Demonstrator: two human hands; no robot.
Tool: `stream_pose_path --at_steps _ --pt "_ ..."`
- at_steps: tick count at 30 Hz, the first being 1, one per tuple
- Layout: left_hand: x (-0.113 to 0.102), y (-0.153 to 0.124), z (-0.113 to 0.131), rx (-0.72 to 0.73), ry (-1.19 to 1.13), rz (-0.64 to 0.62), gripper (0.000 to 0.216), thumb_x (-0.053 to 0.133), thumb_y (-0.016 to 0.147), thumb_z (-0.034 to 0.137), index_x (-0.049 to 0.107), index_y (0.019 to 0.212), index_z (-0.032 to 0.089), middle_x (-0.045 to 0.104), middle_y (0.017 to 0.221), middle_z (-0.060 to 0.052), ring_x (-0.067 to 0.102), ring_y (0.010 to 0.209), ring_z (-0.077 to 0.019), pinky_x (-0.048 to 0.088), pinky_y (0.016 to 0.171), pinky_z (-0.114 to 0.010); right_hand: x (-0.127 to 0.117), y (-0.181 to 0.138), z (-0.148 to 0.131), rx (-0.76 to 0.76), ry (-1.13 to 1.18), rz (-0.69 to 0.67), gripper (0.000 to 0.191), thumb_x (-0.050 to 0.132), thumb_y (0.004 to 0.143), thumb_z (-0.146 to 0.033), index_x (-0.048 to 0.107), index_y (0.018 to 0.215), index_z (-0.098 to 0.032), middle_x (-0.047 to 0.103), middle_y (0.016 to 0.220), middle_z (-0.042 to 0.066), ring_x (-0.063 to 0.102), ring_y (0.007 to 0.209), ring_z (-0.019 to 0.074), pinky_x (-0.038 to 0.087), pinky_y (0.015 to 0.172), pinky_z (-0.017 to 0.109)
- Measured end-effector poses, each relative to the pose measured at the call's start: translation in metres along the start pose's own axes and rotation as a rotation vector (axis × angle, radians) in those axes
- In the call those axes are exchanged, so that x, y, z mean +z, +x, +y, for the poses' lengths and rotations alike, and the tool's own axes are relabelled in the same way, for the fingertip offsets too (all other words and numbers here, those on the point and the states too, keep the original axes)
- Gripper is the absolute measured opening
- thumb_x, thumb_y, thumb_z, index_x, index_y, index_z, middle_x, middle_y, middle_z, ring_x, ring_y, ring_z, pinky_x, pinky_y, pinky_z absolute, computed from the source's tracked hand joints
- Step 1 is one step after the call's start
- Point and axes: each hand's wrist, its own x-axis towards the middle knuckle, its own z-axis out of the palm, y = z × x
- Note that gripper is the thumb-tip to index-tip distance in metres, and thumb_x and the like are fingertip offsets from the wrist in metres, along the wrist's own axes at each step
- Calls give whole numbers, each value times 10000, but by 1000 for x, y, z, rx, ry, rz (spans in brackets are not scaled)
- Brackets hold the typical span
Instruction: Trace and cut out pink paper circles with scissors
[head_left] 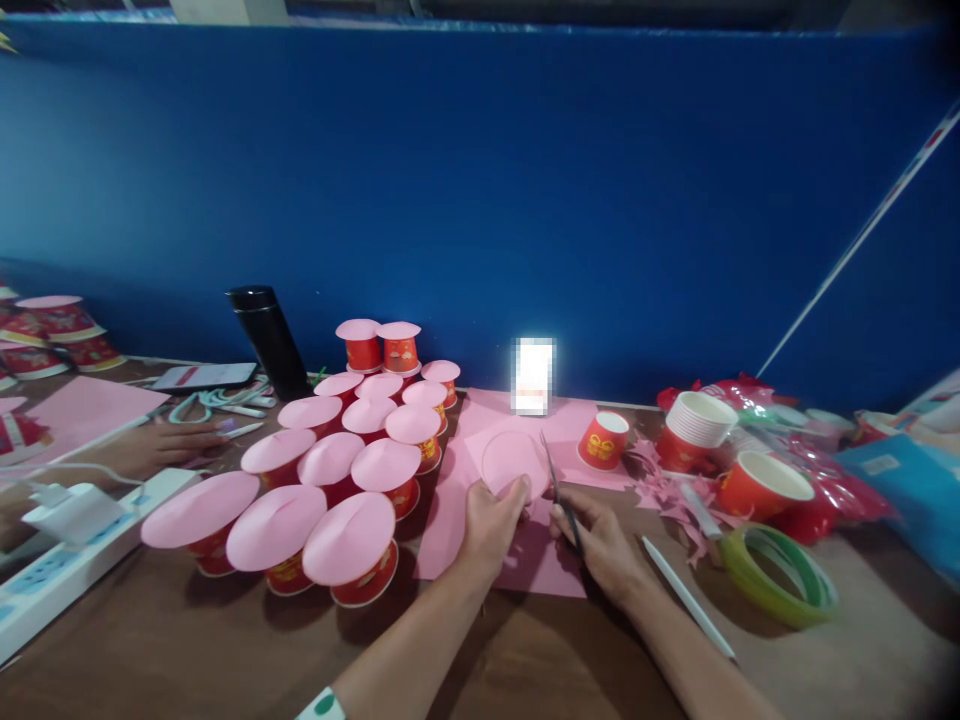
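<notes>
A round piece of pink paper point(517, 460) is pinched between the thumb and fingers of my left hand point(491, 520). In my right hand point(596, 545) is a pair of scissors point(553, 470), its blades pointing away from me at the right edge of the round. Beneath both hands lie pink paper sheets point(450, 545). To the left stand several upturned red paper cups point(364, 580), each capped with a shallow pink paper cone point(349, 538). A single red cup point(602, 440) stands mouth up to the right of the paper.
On the right are pink paper scraps point(664, 488), stacked cups point(694, 425), a tape roll point(780, 575) and a white pen point(686, 595). Leftward stand a black bottle point(270, 345) and a power strip point(71, 580), near another person's hand point(180, 440). A blue partition point(480, 200) rises behind.
</notes>
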Motion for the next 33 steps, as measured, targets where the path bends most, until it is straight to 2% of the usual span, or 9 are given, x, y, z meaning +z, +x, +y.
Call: stream_pose_path --at_steps 9,19,26,33 --pt "0 1 -1 -4 -12 14 378 599 647 451 525 465 128 464 395 2 399 327 -83 267 311 -191 2 -1 -4 11 -15 26 500 641 680 -442 558 1075 -148 490 549 -41 426 400 67 323 361 188" --pt "1 2 2 96 -62 19 321 609 657 406 566 536 112 507 439 -10 443 388 -80 330 375 -182 4 -2 -5 19 3 39 504 658 656 -456 583 1052 -154 477 520 -52 423 380 66 342 343 189" --pt "-1 1 7 21 -38 31 337 610 647 438 559 543 121 487 415 5 405 331 -76 284 295 -181 3 -1 -3 47 -23 61 531 650 664 -454 560 1088 -146 472 522 -49 440 397 75 345 333 181" --pt "-1 1 9 -1 -67 13 343 619 626 453 551 556 124 494 415 6 418 328 -89 290 275 -185 2 4 2 -12 -26 132 548 640 660 -481 537 1081 -146 501 557 -36 481 436 96 372 354 193"
